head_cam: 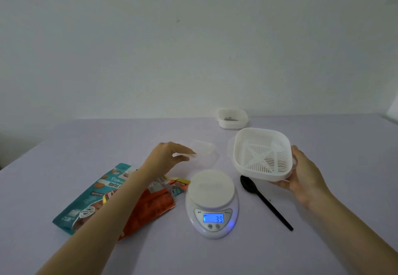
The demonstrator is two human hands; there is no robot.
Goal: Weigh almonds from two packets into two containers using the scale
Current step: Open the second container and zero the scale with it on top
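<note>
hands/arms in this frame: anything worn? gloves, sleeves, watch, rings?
Nothing worn that shows. The left hand and right hand are bare, no gloves, no rings visible. Both forearms are bare down to the frame edge, with no sleeve, watch or band in view. No markings or tape visible.

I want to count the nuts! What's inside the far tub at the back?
The far tub holds a few small dark bits near its middle, likely almonds. They are too small and blurry to count, and its near wall hides part of the bottom.
</note>
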